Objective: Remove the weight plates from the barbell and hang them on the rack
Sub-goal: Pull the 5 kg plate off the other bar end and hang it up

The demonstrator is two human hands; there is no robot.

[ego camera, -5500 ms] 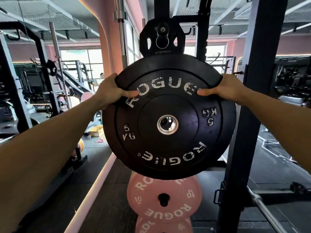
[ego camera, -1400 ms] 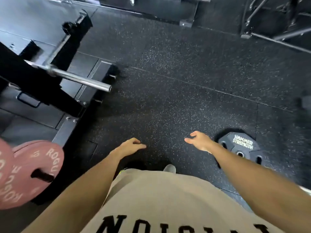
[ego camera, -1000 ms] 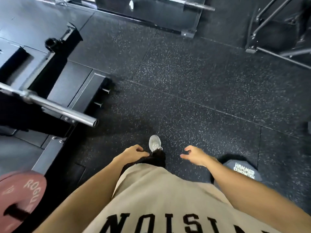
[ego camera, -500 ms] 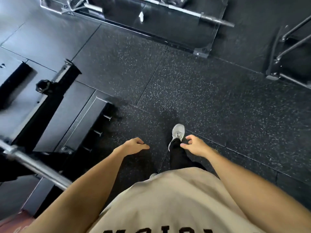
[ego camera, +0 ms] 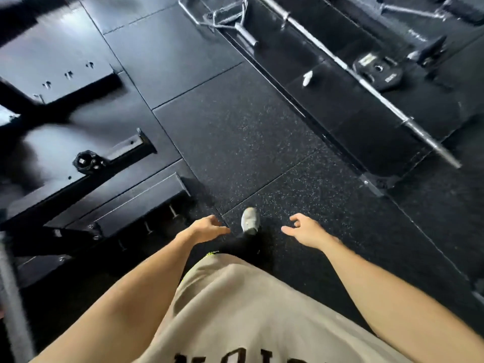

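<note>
- Hanging loose and empty over the speckled floor point(ego camera: 262, 132): left hand point(ego camera: 207, 227) and right hand point(ego camera: 305, 230), fingers relaxed.
- Lying on a dark platform point(ego camera: 340, 106) at upper right: barbell point(ego camera: 366, 85), with a small black weight plate point(ego camera: 377, 72) just beside it.
- Stepping forward between both hands: grey shoe point(ego camera: 250, 220).

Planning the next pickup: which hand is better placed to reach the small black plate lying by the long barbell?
Right hand, probably: the small black plate lies ahead to the right, on that hand's side. Both hands, including the left hand, are empty.
</note>
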